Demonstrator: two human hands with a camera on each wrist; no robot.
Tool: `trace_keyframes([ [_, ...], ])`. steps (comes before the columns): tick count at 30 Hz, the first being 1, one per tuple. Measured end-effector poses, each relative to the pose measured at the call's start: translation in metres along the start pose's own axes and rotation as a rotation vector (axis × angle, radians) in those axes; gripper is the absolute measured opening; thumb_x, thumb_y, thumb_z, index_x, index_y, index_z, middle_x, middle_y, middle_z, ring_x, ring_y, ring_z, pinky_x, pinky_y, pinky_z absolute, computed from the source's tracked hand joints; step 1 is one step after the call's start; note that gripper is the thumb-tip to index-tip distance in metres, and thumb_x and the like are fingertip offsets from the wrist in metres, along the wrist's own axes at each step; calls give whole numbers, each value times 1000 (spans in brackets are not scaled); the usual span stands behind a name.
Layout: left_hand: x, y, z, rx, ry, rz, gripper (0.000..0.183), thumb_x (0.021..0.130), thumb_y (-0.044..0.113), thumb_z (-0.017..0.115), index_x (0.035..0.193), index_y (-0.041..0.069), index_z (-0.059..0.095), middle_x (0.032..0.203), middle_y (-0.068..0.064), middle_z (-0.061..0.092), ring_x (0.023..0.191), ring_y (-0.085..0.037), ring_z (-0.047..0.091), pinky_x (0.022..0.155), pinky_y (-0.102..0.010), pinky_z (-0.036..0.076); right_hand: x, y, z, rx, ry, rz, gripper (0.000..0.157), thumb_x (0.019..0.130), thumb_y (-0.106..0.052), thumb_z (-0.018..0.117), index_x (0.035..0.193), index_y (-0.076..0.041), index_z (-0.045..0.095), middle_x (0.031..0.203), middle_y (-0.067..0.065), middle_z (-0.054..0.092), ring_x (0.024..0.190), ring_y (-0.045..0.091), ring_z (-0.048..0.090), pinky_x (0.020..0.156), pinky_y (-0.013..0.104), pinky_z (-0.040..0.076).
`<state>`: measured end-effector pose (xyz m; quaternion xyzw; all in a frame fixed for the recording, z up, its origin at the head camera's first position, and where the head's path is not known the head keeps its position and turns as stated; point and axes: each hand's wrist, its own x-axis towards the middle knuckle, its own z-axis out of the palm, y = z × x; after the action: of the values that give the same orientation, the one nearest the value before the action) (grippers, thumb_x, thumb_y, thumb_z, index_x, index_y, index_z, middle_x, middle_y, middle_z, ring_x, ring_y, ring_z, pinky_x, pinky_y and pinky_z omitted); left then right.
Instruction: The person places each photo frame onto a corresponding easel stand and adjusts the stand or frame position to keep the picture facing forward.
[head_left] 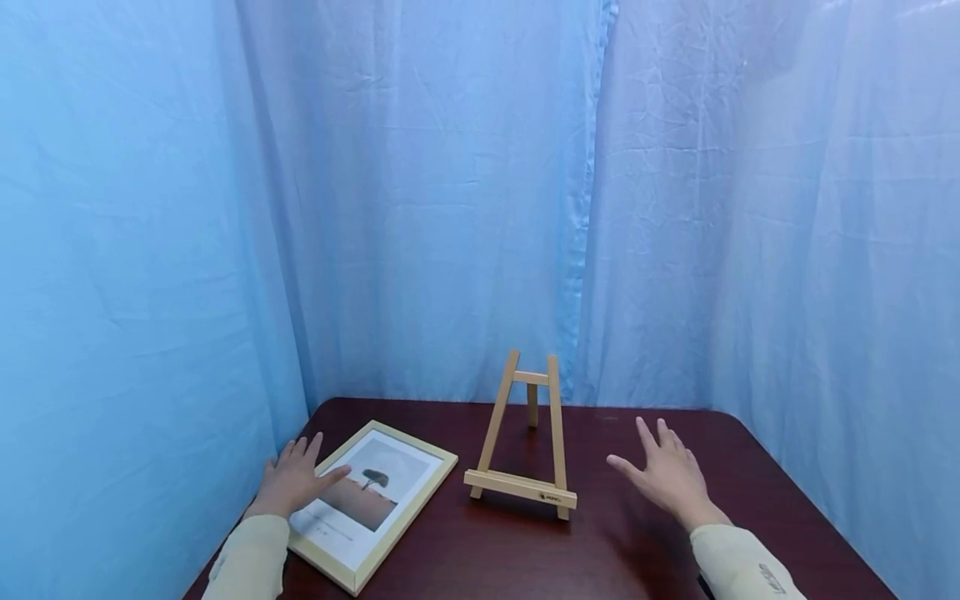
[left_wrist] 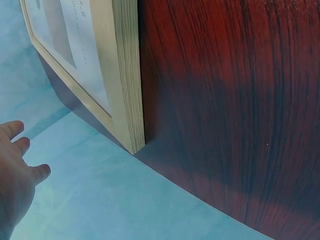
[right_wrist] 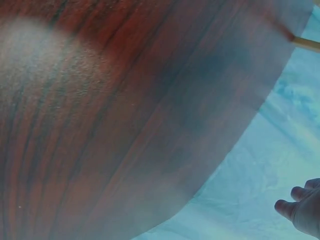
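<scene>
The left hand (head_left: 292,482), at the lower left of the head view, is spread, its fingers and thumb apart, and has hold of nothing. The right hand (head_left: 670,477), at the lower right, is likewise spread and holds nothing. Pale sleeves (head_left: 251,558) cover both forearms.

Nearest the left hand is the picture frame (head_left: 371,498), lying flat and slanted at the lower left, its printed tree facing up. The thumb overlaps it in the head view, but the left wrist view shows a gap between hand and frame. Right of the frame, at the lower centre, the wooden easel (head_left: 520,487) stands upright between the hands, near the frame but apart from it, its ledge bare.

Both stand on the dark red-brown table (head_left: 465,554) across the bottom; blue curtains (head_left: 450,208) fill the upper part and both sides.
</scene>
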<state>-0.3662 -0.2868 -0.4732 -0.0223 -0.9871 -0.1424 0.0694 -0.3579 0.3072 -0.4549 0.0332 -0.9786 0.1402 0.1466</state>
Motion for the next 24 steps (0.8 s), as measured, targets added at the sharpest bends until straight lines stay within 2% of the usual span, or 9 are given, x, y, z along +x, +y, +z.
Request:
trace_keyframes([
  [9, 0, -2, 0, -41, -40, -33, 112, 87, 77, 46, 152, -11, 22, 148, -42, 26, 137, -58, 21, 106, -75, 15, 4, -14, 0, -6, 8, -23, 108, 85, -79, 48, 156, -1, 25, 154, 39, 17, 137, 58, 20, 108, 72, 17],
  [13, 1, -4, 0, -72, -56, -53, 115, 85, 80, 45, 152, -10, 21, 149, -41, 27, 137, -57, 24, 107, -73, 18, 5, -22, -2, 6, 2, -33, 107, 85, -78, 49, 157, -3, 24, 155, 37, 16, 139, 58, 18, 109, 71, 15],
  [17, 1, -6, 1, -106, -71, -73, 112, 87, 77, 47, 153, -10, 20, 149, -40, 27, 136, -57, 25, 106, -72, 22, 5, -30, -3, 9, 9, -49, 105, 85, -78, 50, 157, -5, 25, 156, 36, 16, 139, 57, 18, 109, 70, 15],
  [24, -1, -14, 2, -156, -91, -100, 114, 88, 77, 46, 152, -13, 16, 148, -42, 25, 135, -59, 24, 106, -70, 26, 4, -44, -1, 16, 13, -76, 100, 87, -71, 57, 157, -5, 27, 156, 35, 17, 140, 56, 19, 110, 69, 15],
])
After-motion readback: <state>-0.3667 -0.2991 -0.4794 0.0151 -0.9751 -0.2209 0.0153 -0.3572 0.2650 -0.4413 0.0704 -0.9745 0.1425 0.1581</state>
